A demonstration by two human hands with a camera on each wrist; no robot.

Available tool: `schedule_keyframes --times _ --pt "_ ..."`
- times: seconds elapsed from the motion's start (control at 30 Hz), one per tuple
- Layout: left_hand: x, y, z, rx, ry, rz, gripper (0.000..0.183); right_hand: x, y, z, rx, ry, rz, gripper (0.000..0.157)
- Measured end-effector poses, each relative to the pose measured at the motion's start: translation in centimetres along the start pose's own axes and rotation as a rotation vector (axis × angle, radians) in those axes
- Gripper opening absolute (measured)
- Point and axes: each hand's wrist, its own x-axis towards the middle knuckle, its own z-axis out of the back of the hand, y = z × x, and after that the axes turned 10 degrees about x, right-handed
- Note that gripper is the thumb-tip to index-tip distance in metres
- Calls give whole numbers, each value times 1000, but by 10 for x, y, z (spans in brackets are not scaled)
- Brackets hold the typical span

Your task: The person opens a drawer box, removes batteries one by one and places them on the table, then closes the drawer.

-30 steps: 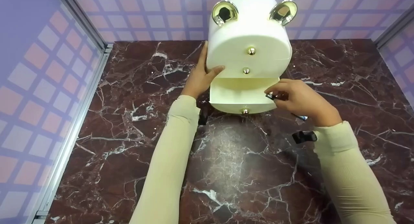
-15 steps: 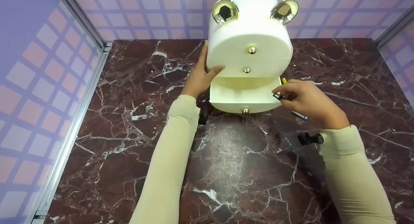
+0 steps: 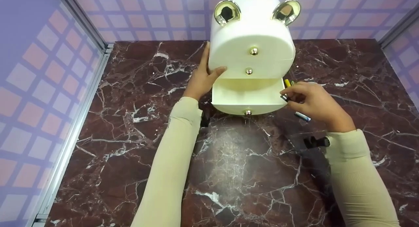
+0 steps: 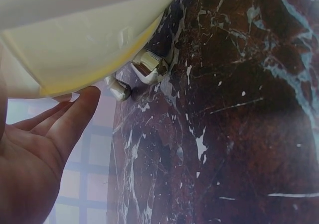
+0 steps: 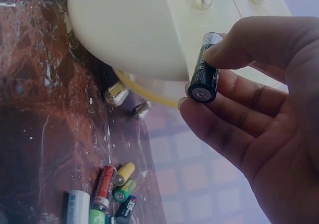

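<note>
A white storage box with gold knobs and two round gold-rimmed ears stands at the back of the table. Its bottom drawer is pulled out, with nothing seen inside. My left hand rests on the box's left side, fingers straight along it and thumb on the front. At the drawer's right edge, my right hand pinches a black battery with a silver end between thumb and fingers. Beyond that hand lie several batteries: red, yellow, green and white.
A dark red marbled table extends in front of the box. Purple panels with a checked pattern close off the back and sides. A blue-and-white battery lies just below my right hand.
My right hand has moved to the right with the black battery, from over the drawer to its right edge. A yellow battery behind it has come into view. My left hand stays put.
</note>
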Motion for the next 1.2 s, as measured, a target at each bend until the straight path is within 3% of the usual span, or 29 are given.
schedule_keyframes --times 0.83,1.03,1.2 --pt "-1 2 -2 -46 11 6 95 -23 -30 -8 -22 -85 -142 32" --pt "0 1 -2 -41 12 11 95 -24 -36 -13 -50 -96 -218 33" --pt "1 2 -2 -44 7 16 95 -26 -43 -17 -44 -98 -219 35"
